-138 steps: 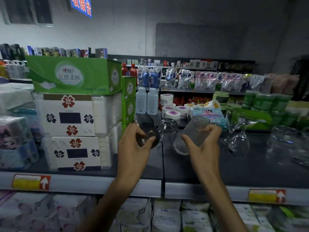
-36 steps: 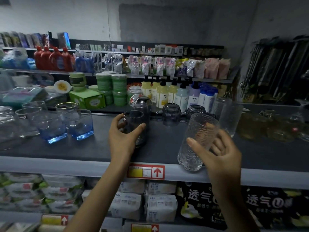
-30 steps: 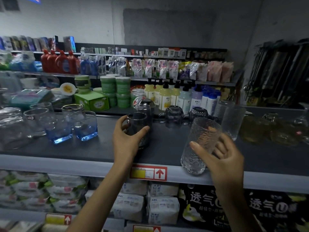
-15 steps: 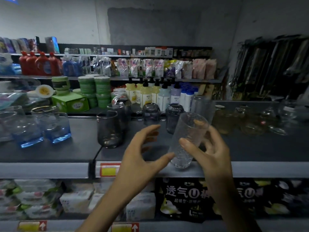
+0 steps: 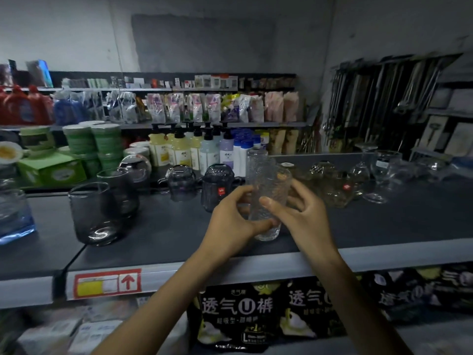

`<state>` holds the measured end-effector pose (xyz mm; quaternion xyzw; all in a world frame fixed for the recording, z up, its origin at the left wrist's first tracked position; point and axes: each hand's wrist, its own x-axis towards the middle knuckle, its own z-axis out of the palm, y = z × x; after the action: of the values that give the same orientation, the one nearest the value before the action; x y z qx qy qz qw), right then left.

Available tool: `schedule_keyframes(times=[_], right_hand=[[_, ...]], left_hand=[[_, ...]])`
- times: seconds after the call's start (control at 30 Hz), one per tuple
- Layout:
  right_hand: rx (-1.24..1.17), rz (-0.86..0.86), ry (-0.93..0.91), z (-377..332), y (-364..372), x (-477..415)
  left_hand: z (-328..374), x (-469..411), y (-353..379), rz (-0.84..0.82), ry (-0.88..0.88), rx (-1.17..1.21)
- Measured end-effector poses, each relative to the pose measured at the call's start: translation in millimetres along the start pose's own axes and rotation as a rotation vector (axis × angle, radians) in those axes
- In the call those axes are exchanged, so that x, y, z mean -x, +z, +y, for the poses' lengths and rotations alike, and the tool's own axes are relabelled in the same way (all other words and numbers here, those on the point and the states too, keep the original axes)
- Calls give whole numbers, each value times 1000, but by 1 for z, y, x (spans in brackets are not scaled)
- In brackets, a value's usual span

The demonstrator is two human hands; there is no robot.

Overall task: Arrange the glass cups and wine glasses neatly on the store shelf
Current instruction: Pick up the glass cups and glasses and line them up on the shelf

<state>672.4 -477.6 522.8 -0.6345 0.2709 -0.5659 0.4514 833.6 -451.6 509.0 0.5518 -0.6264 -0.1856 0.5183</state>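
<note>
Both hands on one clear textured tumbler, centre of view, over the dark shelf, near its front edge. Tumbler upright, leaning slightly to 1 o'clock. Cannot tell whether its base touches the shelf.

Left hand: gripping the tumbler low down, thumb across the front near the base, fingers curled round the far side.

Right hand: gripping it higher, thumb pressed to the front at mid-height, fingers wrapped round from the 3 o'clock side.

From the tumbler:
- 12 o'clock, just behind: second textured glass, upright.
- 10 o'clock, near: two dark mugs, rims down, one with a red sticker.
- 9 o'clock, well apart: smoky grey glass, upright; another like it just behind.
- 9 o'clock, at the frame edge: blue-based glass, cut off.
- 3 o'clock: clear rounded glasses, blurred; beyond them, wine glasses, mixed upright and inverted.
- 11 o'clock, far shelf: pump bottles.
- 7 o'clock, on the shelf lip: red-framed price tag.
</note>
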Motion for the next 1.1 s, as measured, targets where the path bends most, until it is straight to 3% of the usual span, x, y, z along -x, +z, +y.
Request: schedule_keyframes(times=[0.57,0.9,1.0,1.1], right_hand=[[114,81,44,47,-12,-45],[382,82,102,49,-19,-31],[544,186,20,39,-23,3],[652,293,-276,29,-16,47]], left_hand=[[-24,-35,30,79,-164,0],[-12,-26,30,50,-201,-131],[-5,-7,19,21,-194,-251],[1,34,1,126,-66,-332]])
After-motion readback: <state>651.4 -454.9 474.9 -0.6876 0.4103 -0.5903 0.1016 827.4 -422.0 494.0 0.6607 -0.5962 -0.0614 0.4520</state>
